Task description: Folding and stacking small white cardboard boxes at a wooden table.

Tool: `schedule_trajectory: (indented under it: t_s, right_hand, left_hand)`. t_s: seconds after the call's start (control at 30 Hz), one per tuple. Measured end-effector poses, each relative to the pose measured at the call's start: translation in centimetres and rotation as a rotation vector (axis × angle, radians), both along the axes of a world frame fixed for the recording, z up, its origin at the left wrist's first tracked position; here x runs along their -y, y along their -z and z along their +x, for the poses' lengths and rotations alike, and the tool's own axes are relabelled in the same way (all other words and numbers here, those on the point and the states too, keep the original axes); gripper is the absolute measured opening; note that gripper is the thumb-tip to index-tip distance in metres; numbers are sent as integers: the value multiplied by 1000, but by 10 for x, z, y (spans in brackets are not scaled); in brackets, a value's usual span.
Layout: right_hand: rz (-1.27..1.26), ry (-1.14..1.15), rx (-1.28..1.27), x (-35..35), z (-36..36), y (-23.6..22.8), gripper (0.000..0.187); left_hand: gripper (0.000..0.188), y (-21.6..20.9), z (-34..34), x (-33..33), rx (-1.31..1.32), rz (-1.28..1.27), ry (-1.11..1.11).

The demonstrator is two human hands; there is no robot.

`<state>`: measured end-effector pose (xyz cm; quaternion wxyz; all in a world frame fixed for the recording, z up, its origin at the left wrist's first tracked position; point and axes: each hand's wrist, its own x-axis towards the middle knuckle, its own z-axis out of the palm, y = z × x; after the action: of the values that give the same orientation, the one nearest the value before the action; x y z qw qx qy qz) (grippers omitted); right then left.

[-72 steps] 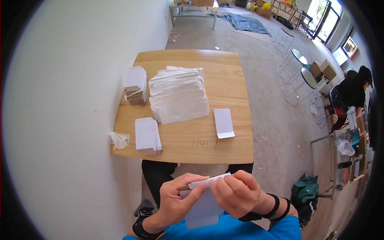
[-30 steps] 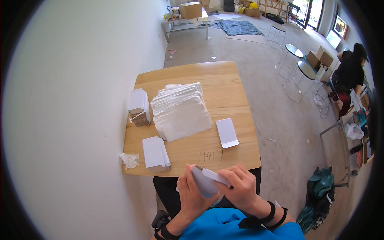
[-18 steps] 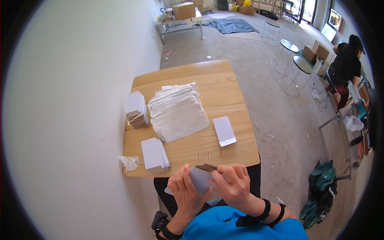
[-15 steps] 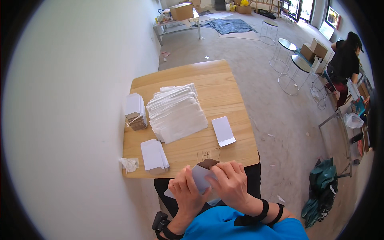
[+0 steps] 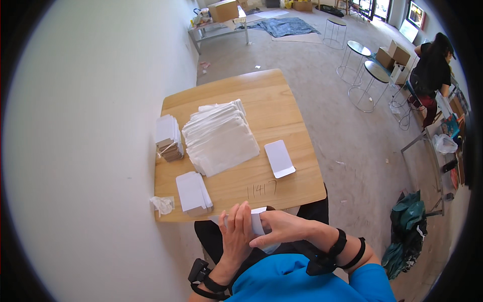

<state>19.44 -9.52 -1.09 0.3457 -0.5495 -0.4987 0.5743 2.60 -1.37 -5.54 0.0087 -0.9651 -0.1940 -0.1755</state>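
Low at the table's near edge, my left hand [image 5: 236, 234] is closed around a small white folding carton [image 5: 257, 217], its fingers pressed on the outer face. My right hand [image 5: 284, 226] grips the same carton from the other side. Its thumb points left, while its fingertips are hidden in or behind the card. Another white carton [image 5: 279, 158], lying flat with an end flap folded, is on the table to the right. A short stack of flat white cartons [image 5: 192, 192] lies left of my hands.
The wooden table [image 5: 282, 108] also holds a broad fanned pile of white paper sleeves [image 5: 221, 138], a taller bound stack of cards [image 5: 168, 136] and crumpled plastic [image 5: 162, 205]. A wall borders the left. Stools [image 5: 376, 71] and a seated person [image 5: 432, 73] are to the right.
The carton has turned and come lower and closer to my body, showing less of its face. My right hand has moved down, with its fingers now hidden. The view has shifted slightly.
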Motion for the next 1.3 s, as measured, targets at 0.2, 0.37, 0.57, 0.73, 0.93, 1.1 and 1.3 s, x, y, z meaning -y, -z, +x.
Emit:
schedule_trajectory:
  t_s: [0.2, 0.37, 0.57, 0.73, 0.93, 1.1, 1.3]
  right_hand:
    - [187, 267, -213, 13, -29, 28, 61]
    - [723, 747, 332, 25, -45, 6, 49]
    - [480, 824, 290, 27, -35, 7, 80]
    - [344, 413, -136, 24, -26, 20, 82]
    - [265, 436, -165, 24, -27, 23, 72]
    - [202, 549, -115, 28, -35, 23, 65]
    - [439, 691, -5, 29, -34, 8, 45]
  left_hand:
    - [79, 8, -4, -11, 122, -166, -44]
    - [92, -6, 3, -10, 330, -346, -146]
    - [76, -24, 11, -2, 463, -1245, -196]
    - [64, -48, 21, -4, 538, -1539, -222]
    - [63, -47, 27, 1, 636, -1419, -177]
    - [72, -43, 29, 5, 580, -1386, -254]
    - [65, -48, 31, 8, 640, -1249, -136]
